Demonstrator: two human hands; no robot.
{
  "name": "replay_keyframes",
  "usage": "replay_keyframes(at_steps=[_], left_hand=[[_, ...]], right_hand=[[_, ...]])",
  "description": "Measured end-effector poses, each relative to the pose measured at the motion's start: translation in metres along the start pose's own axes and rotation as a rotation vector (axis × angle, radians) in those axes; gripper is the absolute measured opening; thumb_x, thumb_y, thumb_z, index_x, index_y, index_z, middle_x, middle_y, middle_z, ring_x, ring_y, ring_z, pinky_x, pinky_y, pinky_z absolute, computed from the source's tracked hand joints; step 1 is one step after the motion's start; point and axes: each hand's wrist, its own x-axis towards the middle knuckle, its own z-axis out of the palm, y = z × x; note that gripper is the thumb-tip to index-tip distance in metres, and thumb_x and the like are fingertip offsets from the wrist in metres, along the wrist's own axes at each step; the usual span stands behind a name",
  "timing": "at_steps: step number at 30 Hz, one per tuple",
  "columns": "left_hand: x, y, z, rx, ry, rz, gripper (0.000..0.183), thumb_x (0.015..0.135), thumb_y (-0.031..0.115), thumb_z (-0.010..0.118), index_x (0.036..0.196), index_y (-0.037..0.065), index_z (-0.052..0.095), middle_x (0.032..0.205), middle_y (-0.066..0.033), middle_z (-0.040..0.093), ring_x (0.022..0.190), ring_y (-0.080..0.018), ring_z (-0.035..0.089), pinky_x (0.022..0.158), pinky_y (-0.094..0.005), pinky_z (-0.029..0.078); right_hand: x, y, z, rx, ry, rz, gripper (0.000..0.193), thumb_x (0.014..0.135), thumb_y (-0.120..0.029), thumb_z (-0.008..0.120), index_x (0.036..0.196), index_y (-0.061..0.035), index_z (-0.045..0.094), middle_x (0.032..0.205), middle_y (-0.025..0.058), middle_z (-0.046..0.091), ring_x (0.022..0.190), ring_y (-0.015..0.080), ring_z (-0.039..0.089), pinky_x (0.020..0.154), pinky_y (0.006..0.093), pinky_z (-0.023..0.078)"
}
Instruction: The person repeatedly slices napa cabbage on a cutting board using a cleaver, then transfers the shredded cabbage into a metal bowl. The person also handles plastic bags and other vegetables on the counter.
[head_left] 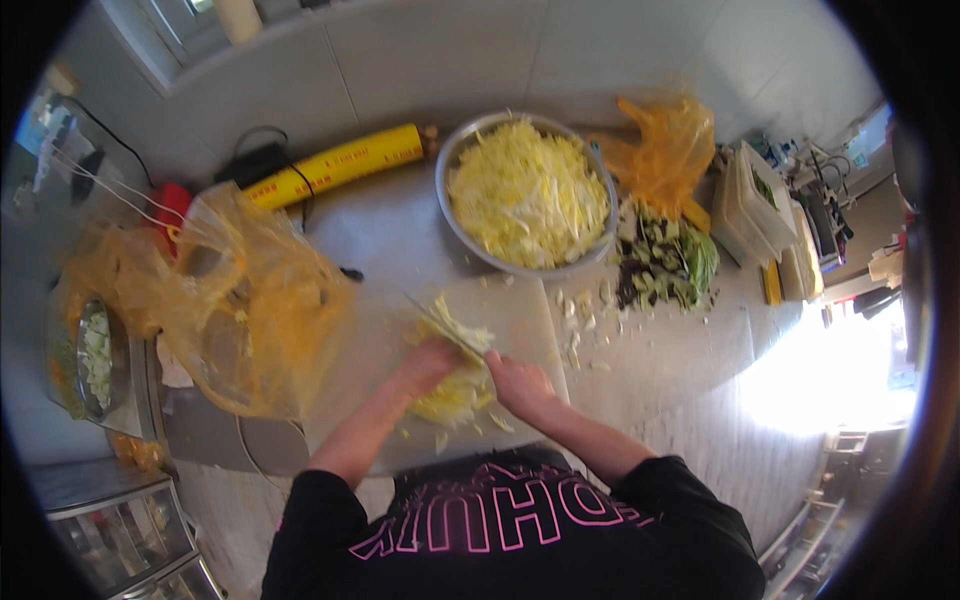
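My right hand (522, 385) is wrapped around the handle of a knife (446, 328), whose blade slants up and left. My left hand (432, 364) lies curled against pale yellow-green cabbage (462, 333), close beside the blade; its fingertips are partly hidden. Cut cabbage shreds (448, 402) are heaped below and between my hands. All this rests on a pale cutting board (525, 312). Just beyond the board stands a round metal bowl (530, 270), heaped with shredded cabbage (525, 190).
Crumpled orange plastic bags (290, 330) spread along the left, and another orange bag (665, 150) sits at back right. Dark and green leaf scraps (668, 260) lie right of the bowl. A yellow roll (350, 165) lies behind, with plastic containers (745, 215) at far right.
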Motion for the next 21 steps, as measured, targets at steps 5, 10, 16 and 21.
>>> replay_keyframes(at_steps=[5,10,16,21], left_hand=[[0.000,0.004,-0.007,0.100,-0.108,0.032,0.017,0.078,0.015,0.056,0.091,0.009,0.064,0.097,-0.0062,0.060,0.099,-0.0254,0.056,0.085,-0.0386,0.047],[-0.005,0.000,0.005,0.031,-0.020,0.041,0.016,0.077,0.014,0.055,0.090,0.009,0.063,0.098,-0.0037,0.060,0.102,-0.0237,0.055,0.083,-0.0368,0.047],[-0.006,0.000,-0.001,0.112,-0.354,-0.061,0.035,0.082,0.014,0.051,0.116,0.021,0.061,0.108,-0.0035,0.062,0.105,-0.0243,0.056,0.088,-0.0383,0.046],[-0.011,0.004,0.003,0.116,-0.012,0.078,0.016,0.075,0.013,0.056,0.089,0.008,0.062,0.095,-0.0033,0.059,0.097,-0.0232,0.056,0.079,-0.0371,0.049]], right_hand=[[0.003,0.010,0.014,-0.044,0.024,-0.031,0.020,0.085,-0.007,0.044,0.104,-0.0035,0.043,0.095,0.0216,0.064,0.084,0.0402,0.064,0.069,0.0507,0.051],[0.002,0.018,0.031,-0.046,0.082,-0.081,0.018,0.085,-0.006,0.043,0.102,-0.0023,0.044,0.091,0.0227,0.064,0.083,0.0413,0.064,0.069,0.0509,0.050],[-0.003,0.001,0.013,-0.076,0.073,-0.108,0.018,0.085,-0.006,0.044,0.102,-0.0023,0.044,0.091,0.0220,0.064,0.083,0.0414,0.064,0.069,0.0506,0.050],[0.005,0.014,0.025,-0.048,0.064,-0.091,0.019,0.084,-0.006,0.044,0.103,-0.0024,0.044,0.091,0.0215,0.065,0.081,0.0410,0.064,0.067,0.0508,0.051]])
